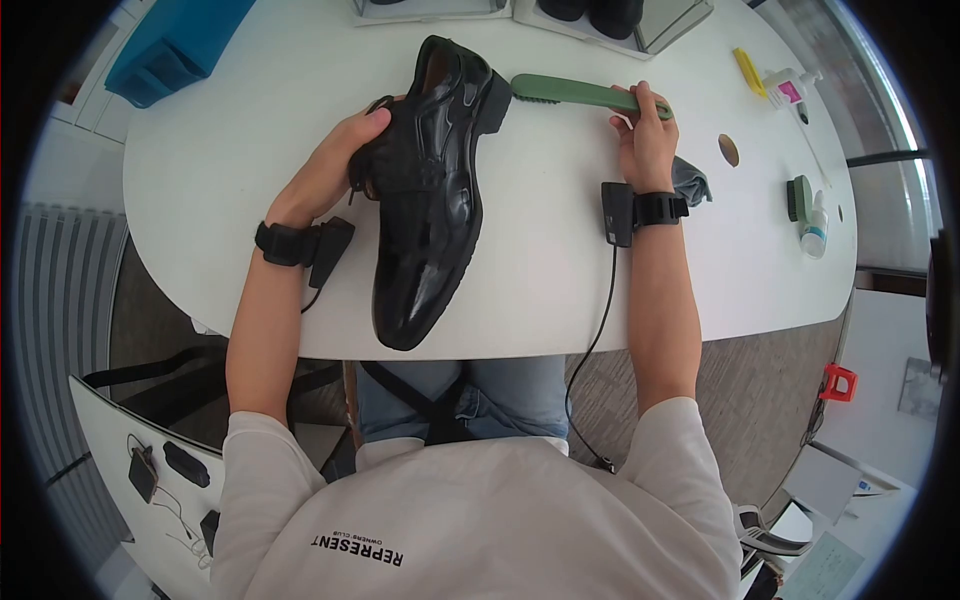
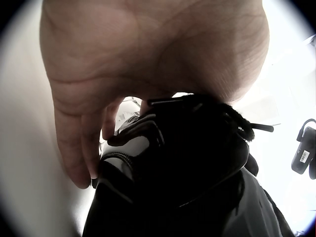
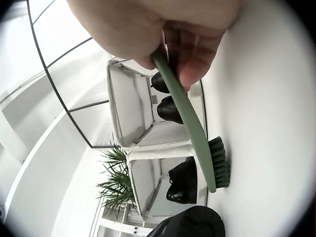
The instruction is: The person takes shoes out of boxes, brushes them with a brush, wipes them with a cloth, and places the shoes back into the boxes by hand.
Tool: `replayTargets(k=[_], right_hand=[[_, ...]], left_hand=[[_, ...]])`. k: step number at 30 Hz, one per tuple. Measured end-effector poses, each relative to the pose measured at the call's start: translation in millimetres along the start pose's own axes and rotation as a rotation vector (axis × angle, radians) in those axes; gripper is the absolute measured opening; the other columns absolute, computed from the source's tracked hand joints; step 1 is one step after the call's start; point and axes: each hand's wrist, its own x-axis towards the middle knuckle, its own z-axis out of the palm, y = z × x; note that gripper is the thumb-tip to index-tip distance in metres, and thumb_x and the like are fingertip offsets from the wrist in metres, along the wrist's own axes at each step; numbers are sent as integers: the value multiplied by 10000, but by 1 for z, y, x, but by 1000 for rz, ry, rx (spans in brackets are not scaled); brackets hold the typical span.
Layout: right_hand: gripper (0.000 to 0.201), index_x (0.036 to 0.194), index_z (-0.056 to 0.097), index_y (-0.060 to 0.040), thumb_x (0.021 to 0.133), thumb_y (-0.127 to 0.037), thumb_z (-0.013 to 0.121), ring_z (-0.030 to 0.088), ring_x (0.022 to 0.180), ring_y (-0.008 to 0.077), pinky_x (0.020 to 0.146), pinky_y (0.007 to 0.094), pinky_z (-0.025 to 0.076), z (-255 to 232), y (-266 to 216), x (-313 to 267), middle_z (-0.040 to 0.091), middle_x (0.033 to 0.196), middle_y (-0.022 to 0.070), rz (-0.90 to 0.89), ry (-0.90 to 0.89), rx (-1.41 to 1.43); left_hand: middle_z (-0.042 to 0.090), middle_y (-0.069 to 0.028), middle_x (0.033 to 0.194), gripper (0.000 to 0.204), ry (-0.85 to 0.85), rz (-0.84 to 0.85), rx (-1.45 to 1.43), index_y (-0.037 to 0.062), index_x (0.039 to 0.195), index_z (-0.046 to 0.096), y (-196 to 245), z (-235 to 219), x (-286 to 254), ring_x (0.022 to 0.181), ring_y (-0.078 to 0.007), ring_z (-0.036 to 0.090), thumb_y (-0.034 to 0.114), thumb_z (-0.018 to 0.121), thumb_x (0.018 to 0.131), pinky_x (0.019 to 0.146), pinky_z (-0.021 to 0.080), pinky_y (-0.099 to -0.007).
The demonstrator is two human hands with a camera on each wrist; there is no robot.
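Observation:
A glossy black lace-up dress shoe [image 1: 430, 210] lies over the white table with its toe towards the person and its heel at the far end. My left hand [image 1: 338, 160] grips it at the laced side, thumb on top. In the left wrist view the fingers [image 2: 74, 153] reach down around the shoe [image 2: 133, 148], next to its dark laces [image 2: 237, 121]. My right hand [image 1: 650, 145] pinches the handle end of a green brush [image 1: 575, 92]. The brush's dark green bristles [image 3: 219, 163] face the tabletop, and its head is close to the shoe's heel [image 1: 495, 103].
White boxes [image 1: 430, 12] with black shoes stand at the far edge. A blue container [image 1: 180, 50] is at the far left. Right of my right hand are a grey cloth [image 1: 690, 180], a smaller green brush [image 1: 800, 198], a white bottle [image 1: 815, 235] and a yellow tool [image 1: 748, 72].

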Motion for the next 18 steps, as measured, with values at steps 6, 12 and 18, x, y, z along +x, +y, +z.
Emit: replayTargets(k=[6, 12, 18], right_hand=[[227, 1011, 514, -17, 939, -220, 583, 643, 792, 196, 618, 287, 500, -2, 11, 6, 667, 940, 156, -62, -4, 44], [207, 1003, 527, -19, 943, -210, 580, 642, 756, 198, 596, 281, 506, -7, 10, 10, 661, 929, 165, -21, 20, 44], [295, 1002, 561, 30, 948, -260, 579, 674, 739, 198, 588, 265, 507, 8, -22, -18, 656, 853, 130, -177, 2, -278]], left_hand=[[559, -80, 1209, 686, -136, 89, -108, 7, 1399, 374, 2, 0, -3, 1062, -143, 539, 478, 479, 912, 909, 417, -272], [414, -132, 1375, 756, -288, 90, -44, 17, 1453, 267, -17, -15, 5, 1248, -214, 417, 409, 558, 877, 1012, 352, -321], [408, -107, 1360, 693, -287, 160, -8, 33, 1378, 380, -10, -11, 1, 1250, -242, 414, 355, 677, 841, 992, 381, -322]])
